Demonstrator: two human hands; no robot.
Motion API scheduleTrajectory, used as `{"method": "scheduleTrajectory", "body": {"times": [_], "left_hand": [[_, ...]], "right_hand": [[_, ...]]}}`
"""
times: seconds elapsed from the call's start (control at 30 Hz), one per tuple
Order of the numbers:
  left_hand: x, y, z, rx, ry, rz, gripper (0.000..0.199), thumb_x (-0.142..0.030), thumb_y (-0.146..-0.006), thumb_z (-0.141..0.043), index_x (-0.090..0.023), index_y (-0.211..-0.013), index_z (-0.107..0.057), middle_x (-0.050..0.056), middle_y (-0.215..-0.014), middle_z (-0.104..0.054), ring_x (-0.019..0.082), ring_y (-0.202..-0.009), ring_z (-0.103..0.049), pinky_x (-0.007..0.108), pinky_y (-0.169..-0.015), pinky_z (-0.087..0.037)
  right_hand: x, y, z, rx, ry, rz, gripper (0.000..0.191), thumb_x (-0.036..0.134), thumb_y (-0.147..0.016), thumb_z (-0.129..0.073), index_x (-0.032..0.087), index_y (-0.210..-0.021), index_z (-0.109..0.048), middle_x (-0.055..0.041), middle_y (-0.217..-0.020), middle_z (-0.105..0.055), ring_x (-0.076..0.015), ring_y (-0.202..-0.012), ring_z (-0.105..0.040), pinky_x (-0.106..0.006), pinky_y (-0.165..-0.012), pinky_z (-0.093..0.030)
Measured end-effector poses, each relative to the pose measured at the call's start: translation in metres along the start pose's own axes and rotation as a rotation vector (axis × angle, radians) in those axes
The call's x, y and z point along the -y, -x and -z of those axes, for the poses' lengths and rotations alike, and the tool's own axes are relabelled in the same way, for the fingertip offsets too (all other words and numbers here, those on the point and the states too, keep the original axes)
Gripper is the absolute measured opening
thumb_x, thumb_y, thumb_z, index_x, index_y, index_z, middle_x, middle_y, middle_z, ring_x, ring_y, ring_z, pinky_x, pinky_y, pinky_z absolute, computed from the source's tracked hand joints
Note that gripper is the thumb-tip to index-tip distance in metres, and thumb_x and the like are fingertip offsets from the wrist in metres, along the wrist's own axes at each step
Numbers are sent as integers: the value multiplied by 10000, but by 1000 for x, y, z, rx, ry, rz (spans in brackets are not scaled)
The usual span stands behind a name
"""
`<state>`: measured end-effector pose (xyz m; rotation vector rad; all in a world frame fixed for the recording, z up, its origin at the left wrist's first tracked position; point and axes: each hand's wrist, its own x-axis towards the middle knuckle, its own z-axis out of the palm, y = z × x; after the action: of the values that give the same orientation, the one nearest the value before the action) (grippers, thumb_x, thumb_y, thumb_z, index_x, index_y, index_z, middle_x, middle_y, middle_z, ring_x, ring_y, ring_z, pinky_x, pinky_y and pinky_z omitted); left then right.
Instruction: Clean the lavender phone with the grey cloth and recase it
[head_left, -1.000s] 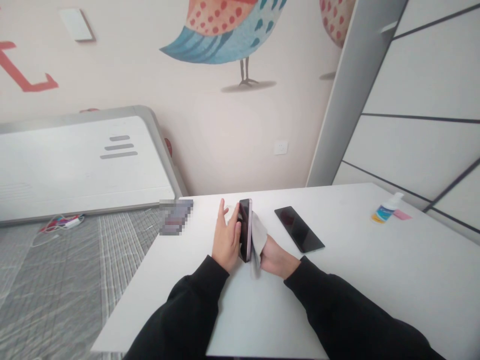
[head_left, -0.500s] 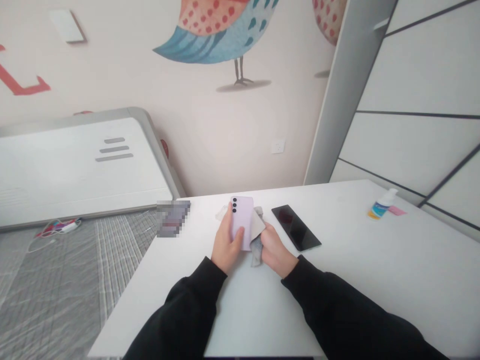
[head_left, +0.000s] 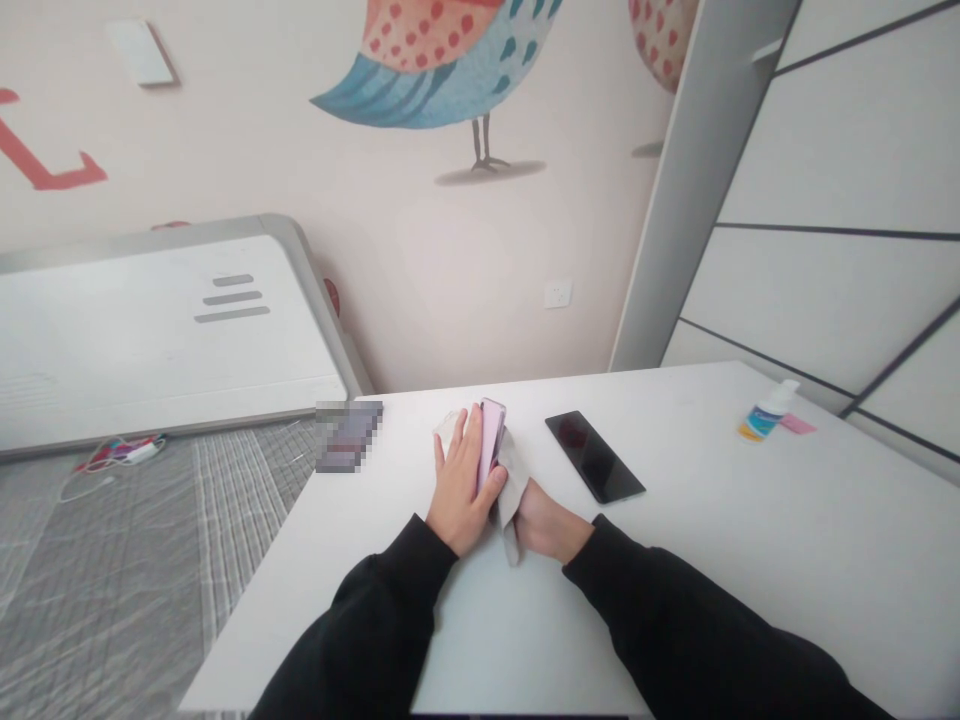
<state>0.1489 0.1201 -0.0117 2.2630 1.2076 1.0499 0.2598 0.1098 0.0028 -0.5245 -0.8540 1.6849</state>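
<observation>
Item one: a lilac smartphone [head_left: 491, 445] with a slim metal-edged slab body, standing on its long edge and slightly tilted, held between both hands above the middle of the table. Item two: a left hand [head_left: 457, 490], bare, its straight fingers [head_left: 460, 450] lying close together against the phone's flat side, the thumb pressed across the lower part. Item three: a right hand [head_left: 544, 528], bare, on the far side of the phone, its fingers hidden under the cloth, so their state cannot be told. Item four: a soft grey microfibre cloth [head_left: 510, 490], folded around the phone's right side, with a crumpled pale corner showing beyond the left fingers. Item five: a black slab smartphone [head_left: 594, 456], glossy glass face up, lying flat just right of the right hand. Item six: a small white-capped plastic spray bottle [head_left: 766, 412], blue-labelled, far right on the matte white table [head_left: 750, 560], beside a pink sticky note [head_left: 797, 424]. Item seven: a flat rectangular object [head_left: 349, 436], pixelated and unidentifiable, at the table's far left corner. Both forearms wear black knit sleeves [head_left: 360, 620].
</observation>
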Motion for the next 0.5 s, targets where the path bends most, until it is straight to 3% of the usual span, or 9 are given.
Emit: {"method": "scheduleTrajectory", "body": {"times": [0.1, 0.23, 0.37, 0.5], "left_hand": [[0, -2, 0, -101, 218, 51, 665, -581, -1015, -328, -226, -1576, -319, 93, -1651, -318, 288, -1563, -171, 526, -1263, 70], [4, -9, 5, -211, 686, 202, 585, -587, -974, -466, -209, -1410, -563, 85, -1527, -522, 282, -1489, -369, 440, -1271, -195], [7, -15, 11, -203, 1092, 328, 472, -461, -908, -640, -198, -1300, -655, 70, -1444, -608, 281, -1447, -437, 394, -1234, -291], [3, -15, 14, -47, 1423, 534, 441, -425, -933, -631, -98, -1220, -699, 142, -1267, -715, 312, -1312, -584, 401, -1176, -383]], "right_hand": [[-3, -3, 8, -60, 104, -16, 392, 566, -701, -807, 249, -917, -725, -53, -873, -757, -270, -985, -699, -347, -774, -599], [-3, -3, 18, -74, 215, -39, 382, 520, -659, -863, 210, -811, -699, -33, -765, -729, -252, -886, -705, -309, -732, -576], [-3, -2, 21, -55, 238, -51, 427, 570, -673, -843, 197, -806, -685, -28, -759, -720, -248, -872, -705, -312, -760, -566], [-5, -3, 23, -47, 255, -58, 512, 627, -686, -821, 182, -902, -687, -44, -859, -742, -256, -909, -708, -351, -857, -555]]}}
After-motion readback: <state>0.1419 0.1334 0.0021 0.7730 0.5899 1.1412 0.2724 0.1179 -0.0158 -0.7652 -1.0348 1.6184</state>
